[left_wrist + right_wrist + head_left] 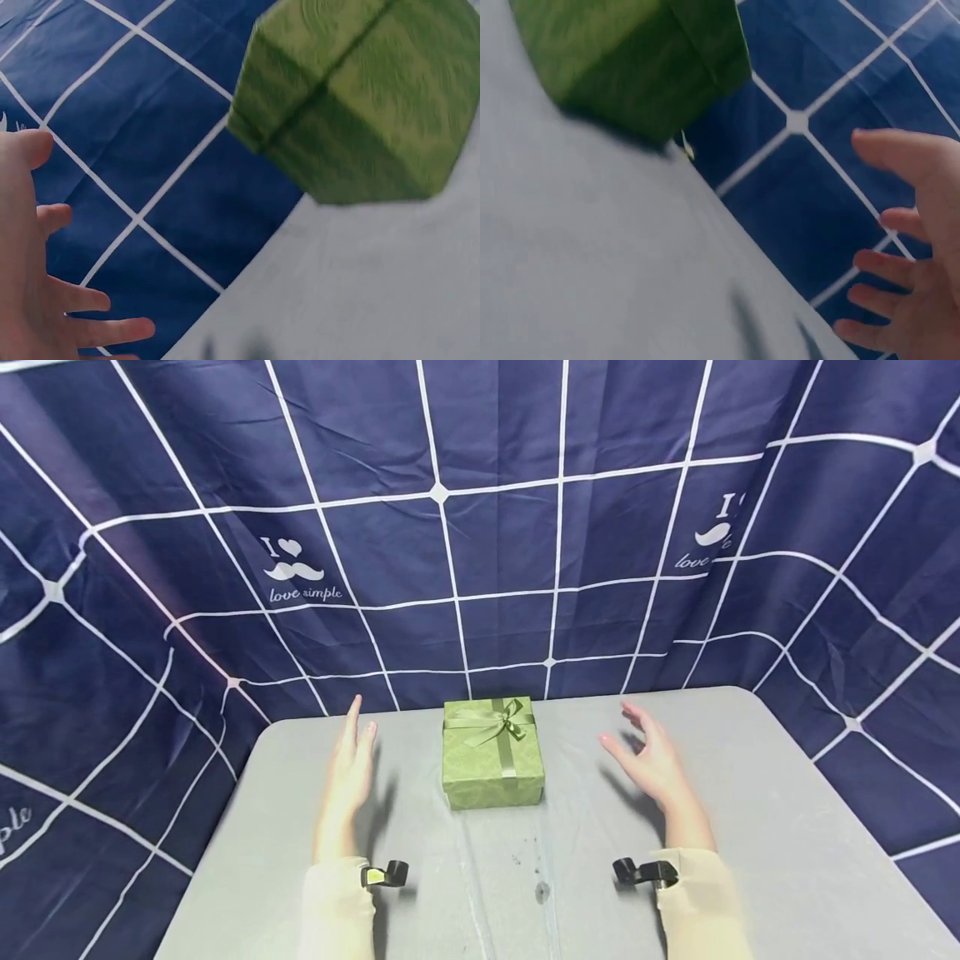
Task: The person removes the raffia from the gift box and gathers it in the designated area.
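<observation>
A green gift box with a ribbon bow on its lid stands on the grey table, near the back edge. To its left, apart from it, my left hand is held above the table with nothing in it; the left wrist view shows its fingers spread. My right hand hovers on the box's other side, also holding nothing. Its fingers are spread and slightly bent in the right wrist view. Both wrist views show the green box's side at the top, away from the hands.
The grey table has a dark spot and faint streaks in front of the box. A dark blue curtain with white grid lines hangs behind the table and along both sides. Each wrist carries a small black camera mount.
</observation>
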Demonstrator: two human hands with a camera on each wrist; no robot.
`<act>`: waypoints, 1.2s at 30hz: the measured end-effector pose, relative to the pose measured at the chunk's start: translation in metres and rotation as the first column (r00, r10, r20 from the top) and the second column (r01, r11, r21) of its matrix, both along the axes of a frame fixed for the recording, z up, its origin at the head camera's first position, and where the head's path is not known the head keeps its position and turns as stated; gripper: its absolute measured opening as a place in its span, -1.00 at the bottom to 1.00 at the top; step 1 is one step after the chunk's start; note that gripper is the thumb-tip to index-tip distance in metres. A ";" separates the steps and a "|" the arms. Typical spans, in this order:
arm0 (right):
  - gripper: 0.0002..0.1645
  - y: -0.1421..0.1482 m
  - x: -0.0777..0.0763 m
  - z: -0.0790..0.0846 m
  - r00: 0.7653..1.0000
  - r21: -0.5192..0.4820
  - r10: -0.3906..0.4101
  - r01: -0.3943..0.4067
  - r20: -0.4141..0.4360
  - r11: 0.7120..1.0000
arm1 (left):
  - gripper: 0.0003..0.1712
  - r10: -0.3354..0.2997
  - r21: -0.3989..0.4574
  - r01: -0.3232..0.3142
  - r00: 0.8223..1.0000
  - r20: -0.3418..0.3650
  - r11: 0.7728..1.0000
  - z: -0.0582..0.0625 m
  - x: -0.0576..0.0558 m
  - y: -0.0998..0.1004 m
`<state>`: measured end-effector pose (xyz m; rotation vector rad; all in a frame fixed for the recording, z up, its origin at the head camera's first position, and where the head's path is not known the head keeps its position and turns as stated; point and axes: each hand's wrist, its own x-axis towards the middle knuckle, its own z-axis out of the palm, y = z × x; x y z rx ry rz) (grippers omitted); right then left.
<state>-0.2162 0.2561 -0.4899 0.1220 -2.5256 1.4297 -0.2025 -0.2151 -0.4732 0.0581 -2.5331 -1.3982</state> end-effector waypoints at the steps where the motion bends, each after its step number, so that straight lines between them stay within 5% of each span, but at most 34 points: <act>1: -0.10 -0.005 0.000 -0.001 1.000 -0.048 -0.001 0.003 0.025 0.999 | -0.28 0.007 0.016 -0.007 1.000 -0.004 1.000 0.001 0.001 0.002; 7: -0.16 -0.030 0.002 -0.003 0.988 -0.227 -0.013 0.047 0.152 0.973 | -0.30 0.037 0.104 -0.035 0.999 -0.012 0.994 0.004 -0.001 0.016; 12: -0.19 -0.043 0.002 -0.005 0.981 -0.328 0.020 0.044 0.191 0.944 | -0.29 -0.010 0.153 0.009 1.000 0.003 0.988 0.002 -0.005 0.028; 24: -0.24 -0.072 0.005 0.004 0.970 -0.344 0.103 -0.021 0.221 0.939 | -0.30 -0.136 0.190 0.123 0.989 0.054 0.974 0.002 -0.003 0.052; 36: -0.24 -0.086 0.006 0.003 0.967 -0.311 0.142 -0.071 0.212 0.948 | -0.30 -0.184 0.235 0.165 0.981 0.062 0.958 -0.001 -0.005 0.065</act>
